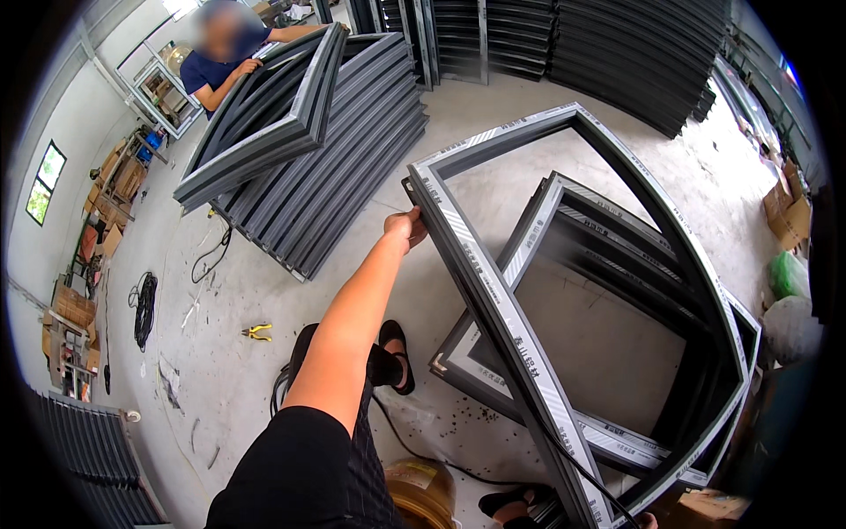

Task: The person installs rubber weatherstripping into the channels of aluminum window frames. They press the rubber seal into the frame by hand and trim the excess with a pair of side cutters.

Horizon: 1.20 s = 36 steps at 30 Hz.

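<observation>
My left hand [405, 227] is closed around the far left corner of a dark grey metal window frame [507, 331] with printed protective film. That frame is tilted above the floor. A small part of my right hand [647, 520] shows at the lower edge, its fingers against the near end of the same frame; most of it is out of sight. Beneath lie more frames of the same kind, the top one [531, 242] turned at an angle to the one I hold.
Across from me a person [231, 57] grips a frame [304, 110] on a tall stack of frames [339, 167]. Yellow-handled pliers [257, 332] and a coiled black cable [144, 309] lie on the floor. A bucket [420, 489] stands by my feet, and a cord runs past it.
</observation>
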### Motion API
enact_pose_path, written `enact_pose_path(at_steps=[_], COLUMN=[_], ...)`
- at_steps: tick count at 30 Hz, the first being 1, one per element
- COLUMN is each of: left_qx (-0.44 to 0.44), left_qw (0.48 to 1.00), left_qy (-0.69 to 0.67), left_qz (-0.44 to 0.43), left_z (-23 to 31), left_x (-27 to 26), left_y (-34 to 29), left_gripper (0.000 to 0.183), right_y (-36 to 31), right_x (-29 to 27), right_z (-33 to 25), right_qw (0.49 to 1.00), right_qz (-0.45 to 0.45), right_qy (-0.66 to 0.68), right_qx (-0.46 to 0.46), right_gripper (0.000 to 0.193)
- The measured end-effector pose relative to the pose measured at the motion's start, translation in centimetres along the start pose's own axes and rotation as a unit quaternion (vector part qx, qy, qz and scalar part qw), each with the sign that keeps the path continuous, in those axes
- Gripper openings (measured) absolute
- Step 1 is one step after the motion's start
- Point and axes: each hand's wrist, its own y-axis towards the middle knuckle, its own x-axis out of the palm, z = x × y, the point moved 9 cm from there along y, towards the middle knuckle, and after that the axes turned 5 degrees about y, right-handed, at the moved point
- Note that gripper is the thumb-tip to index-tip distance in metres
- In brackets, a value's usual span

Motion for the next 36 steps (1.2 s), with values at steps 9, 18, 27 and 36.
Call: enact_pose_path(at_steps=[9,18,27,36], left_qx=[0.034,-0.012,-0.055,-0.076], left_qw=[0.997,0.99,0.988,0.978], left_qy=[0.056,0.07,0.014,0.052], left_qz=[-0.037,-0.119,-0.142,-0.187], left_z=[-0.4,-2.4,-4.9,-6.7], left_x=[1.5,1.7,3.0,4.1], left_y=[-1.8,-3.3,-6.6,-8.8], left_gripper=[0.035,0.032,0.03,0.026], right_y=[0.9,0.2,-0.9,-2.8], right_x=[0.2,0.8,0.5,-2.4], right_z=[-0.1,2.1,1.4,0.7], right_qw=[1.0,0.997,0.927,0.829], right_qz=[-0.002,-0.06,-0.15,-0.286], right_qy=[0.014,0.02,0.321,0.458], right_qx=[-0.005,0.047,0.125,0.145], right_gripper=[0.035,0.03,0.034,0.022])
